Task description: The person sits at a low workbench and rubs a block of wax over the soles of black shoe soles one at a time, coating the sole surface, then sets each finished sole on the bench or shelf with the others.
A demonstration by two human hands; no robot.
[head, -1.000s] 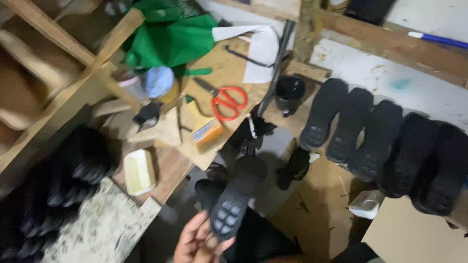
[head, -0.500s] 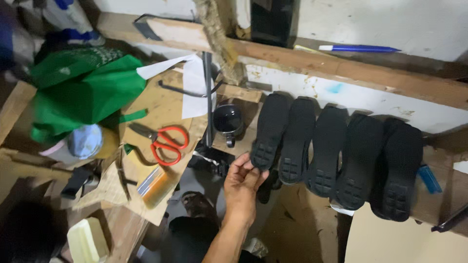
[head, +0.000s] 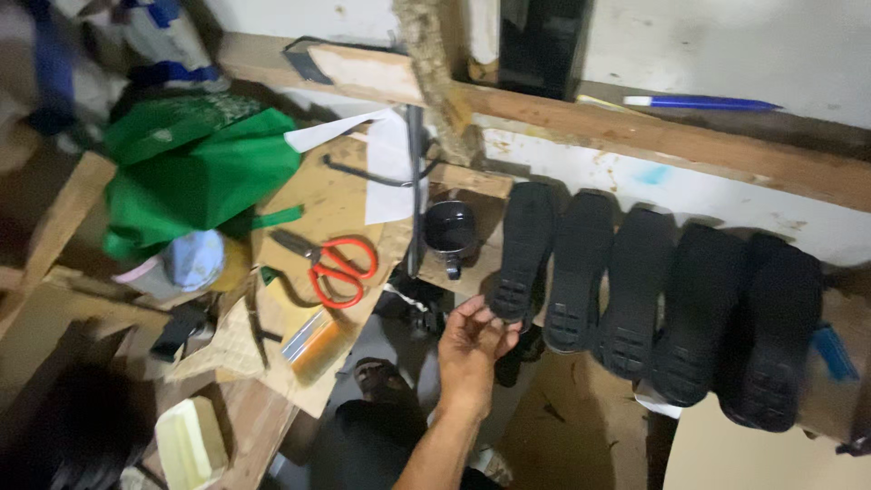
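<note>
I see one hand [head: 474, 349] at lower centre, which side I cannot tell, fingers loosely curled on the heel end of the leftmost black shoe sole [head: 519, 249]. That sole lies just above and right of the hand, centre frame, leaning against the white wall [head: 726, 195], tread outward, long axis near vertical, toe up, beside four more soles [head: 680, 299].

Single head-worn view, looking steeply down and forward from the person's own position, at close working range. It faces a wall with a wooden ledge [head: 635, 136]; a row of black soles [head: 635, 290] leans there, and a cluttered table [head: 327, 209] lies left.
</note>
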